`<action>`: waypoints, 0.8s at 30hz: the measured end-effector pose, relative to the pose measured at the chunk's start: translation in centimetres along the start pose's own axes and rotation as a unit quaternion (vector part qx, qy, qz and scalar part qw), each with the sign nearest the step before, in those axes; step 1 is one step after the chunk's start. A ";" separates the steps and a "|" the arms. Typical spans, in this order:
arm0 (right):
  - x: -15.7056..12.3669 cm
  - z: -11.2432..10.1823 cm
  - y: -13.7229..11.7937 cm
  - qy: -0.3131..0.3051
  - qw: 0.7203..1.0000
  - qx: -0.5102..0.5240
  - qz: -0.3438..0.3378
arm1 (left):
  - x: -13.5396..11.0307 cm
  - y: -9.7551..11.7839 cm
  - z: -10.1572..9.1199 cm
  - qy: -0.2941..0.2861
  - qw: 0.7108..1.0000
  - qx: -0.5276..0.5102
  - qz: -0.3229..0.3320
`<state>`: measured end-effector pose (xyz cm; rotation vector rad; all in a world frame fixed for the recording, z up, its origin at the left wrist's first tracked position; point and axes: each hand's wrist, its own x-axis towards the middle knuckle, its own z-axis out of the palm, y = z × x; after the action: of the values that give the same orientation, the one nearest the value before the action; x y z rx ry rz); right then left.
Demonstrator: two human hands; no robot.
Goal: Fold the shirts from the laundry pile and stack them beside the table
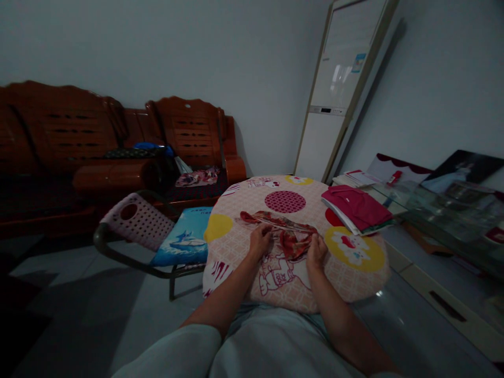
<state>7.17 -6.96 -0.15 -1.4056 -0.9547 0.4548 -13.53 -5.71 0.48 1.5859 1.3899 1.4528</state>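
A crumpled red patterned garment (295, 241) lies on the table with its long, narrow upper edge stretched sideways; its exact kind does not show. My left hand (260, 240) is closed on the near left part of the cloth. At the right end, my right hand (316, 252) pinches the garment's corner, fingers pressed together. Beneath both hands is the round table's cover (244, 257), pale pink with yellow patches and cartoon figures.
Folded magenta cloth (356, 207) rests on the table's right side. To the left stands a chair (137, 223) with a blue cushion (185, 236). Wooden sofas (192, 131) line the back wall. A tall white air conditioner (331, 100) stands behind; a glass-topped cabinet (425, 210) is at right.
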 end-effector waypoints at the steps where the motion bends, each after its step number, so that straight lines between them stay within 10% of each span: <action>1: 0.0 0.0 0.1 -0.002 1.000 0.002 0.000 | 0.0 0.1 0.0 -0.013 1.000 0.018 0.009; 24: 0.3 0.0 0.9 -0.007 1.000 -0.007 -0.024 | 1.5 -2.2 0.3 0.012 0.995 0.085 0.048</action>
<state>7.60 -6.56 -0.95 -1.3915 -1.0023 0.4225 -14.13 -3.66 -1.03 1.7687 1.5039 1.4449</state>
